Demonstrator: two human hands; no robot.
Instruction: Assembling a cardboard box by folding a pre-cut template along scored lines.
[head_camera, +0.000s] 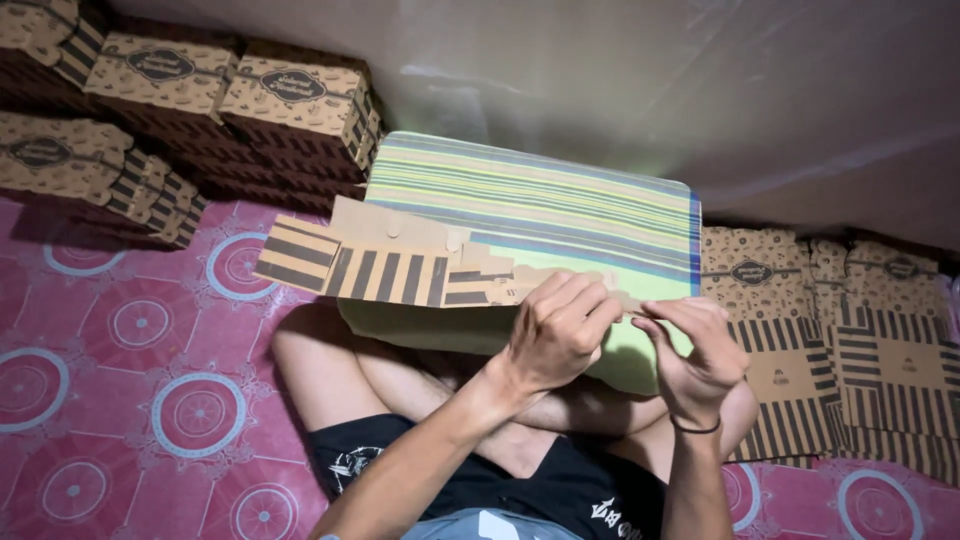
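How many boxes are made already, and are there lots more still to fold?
Done: folded boxes stacked up at the back left. In hand: the left hand and right hand are bending one flat striped cardboard piece over a striped pillow. Left: a pile of flat cardboard sheets waits on the right; how many is hard to tell.

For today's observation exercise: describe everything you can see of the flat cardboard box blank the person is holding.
The flat cardboard box blank is tan card printed with dark brown stripes, unfolded, with panels, flaps and small round tabs. It lies nearly level across a striped green cushion on the person's lap, reaching out to the left. The left hand and right hand pinch its right end.
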